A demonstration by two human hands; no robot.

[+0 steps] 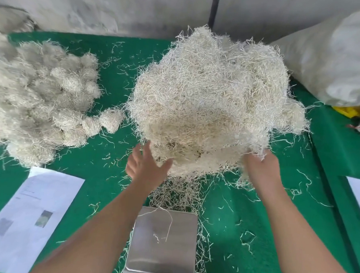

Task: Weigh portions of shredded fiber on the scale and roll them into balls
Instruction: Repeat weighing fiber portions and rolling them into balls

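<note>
A large heap of pale shredded fiber [214, 104] stands in the middle of the green table [115, 74]. My left hand [146, 166] lies with spread, straight fingers against the heap's lower left side. My right hand [258, 167] reaches into the heap's lower right edge, its fingers buried in the strands. A steel scale [163, 244] sits in front of me between my forearms, with only a few loose strands on its pan. Several rolled fiber balls [43, 100] are piled at the left.
Printed paper sheets lie at the front left [33, 214] and at the right edge [359, 193]. A big white sack [335, 61] leans at the back right with something yellow [347, 109] under it. Loose strands litter the table. A grey wall [119, 10] runs behind.
</note>
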